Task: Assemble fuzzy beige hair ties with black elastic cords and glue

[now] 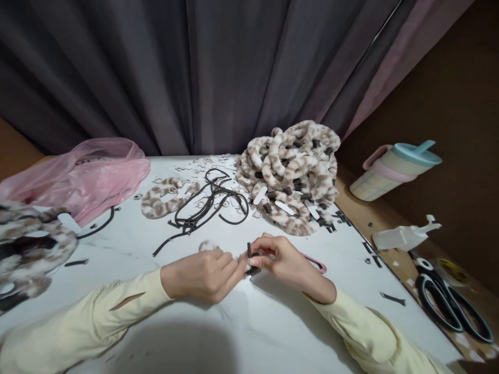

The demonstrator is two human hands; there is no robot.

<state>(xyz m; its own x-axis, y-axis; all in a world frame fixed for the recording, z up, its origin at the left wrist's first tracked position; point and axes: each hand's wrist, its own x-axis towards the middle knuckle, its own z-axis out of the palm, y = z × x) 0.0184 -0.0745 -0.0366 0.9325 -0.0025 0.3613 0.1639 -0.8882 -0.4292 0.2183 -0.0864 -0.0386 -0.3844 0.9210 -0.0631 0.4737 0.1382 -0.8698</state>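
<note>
My left hand [212, 274] is closed around a piece of fluffy white-and-brown plush [209, 245], whose end sticks out above the knuckles. Thumb and fingers of my right hand [278, 259] pinch a short dark cord [249, 250] where the two hands meet. Most of the held piece is hidden by my fingers. Just beyond my hands lies a loose tangle of long black cord [210, 200]. To its left rests a fluffy spotted ring [156, 200] with white tags. Under my right wrist shows part of a pink-handled tool [320, 266].
A heap of fluffy rings [290, 166] stands at the back right. More plush [62, 244] and a pink plastic bag [113, 176] lie left. Along the right edge are a tumbler [390, 171], a squeeze bottle [401, 237], scissors [448, 301] and several cord scraps [393, 298].
</note>
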